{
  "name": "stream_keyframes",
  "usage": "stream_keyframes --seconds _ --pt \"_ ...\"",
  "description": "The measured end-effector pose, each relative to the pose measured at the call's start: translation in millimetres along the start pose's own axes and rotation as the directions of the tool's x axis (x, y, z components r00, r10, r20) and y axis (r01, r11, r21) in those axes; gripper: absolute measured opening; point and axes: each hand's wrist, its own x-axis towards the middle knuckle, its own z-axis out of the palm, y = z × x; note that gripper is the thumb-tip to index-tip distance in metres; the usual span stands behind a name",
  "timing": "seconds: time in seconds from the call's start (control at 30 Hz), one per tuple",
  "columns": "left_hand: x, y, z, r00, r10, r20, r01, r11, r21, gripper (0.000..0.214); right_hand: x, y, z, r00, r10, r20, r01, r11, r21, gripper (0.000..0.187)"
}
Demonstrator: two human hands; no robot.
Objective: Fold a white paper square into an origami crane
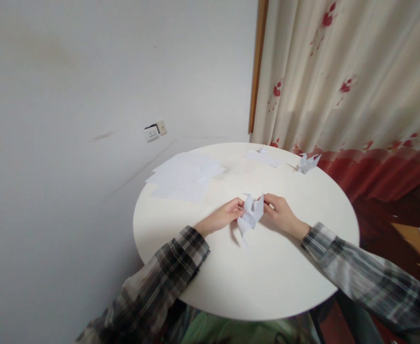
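A folded white paper crane [250, 216] is held between my two hands, a little above the round white table. From the left, my left hand [228, 212] pinches one side of it with fingers closed. My right hand [278, 211] grips the opposite wing with thumb and fingers. The crane's wings are spread, and one pointed end hangs toward me while another thin tip points away. Parts of the fingertips are hidden behind the paper.
White paper sheets [181, 174] lie overlapping on the table [260, 286] at the back left, against the wall. Another paper crane [307, 164] stands at the back right. A small folded paper piece [262, 150] rests near a flat sheet [265, 159]. A patterned curtain [339, 95] hangs behind.
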Motion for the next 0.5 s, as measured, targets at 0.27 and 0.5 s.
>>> stream_keyframes --seconds 0.27,0.5 --pt "1.9 -4.5 -0.8 0.999 0.02 0.035 -0.018 0.999 -0.044 0.028 -3.7 7.3 -1.9 0.968 -0.251 0.006 0.25 0.964 -0.093 0.023" --pt "0.3 -5.0 0.8 0.999 -0.002 0.054 0.004 0.999 -0.042 0.025 -4.5 7.9 -9.7 0.896 -0.442 0.044 0.436 0.858 -0.271 0.025"
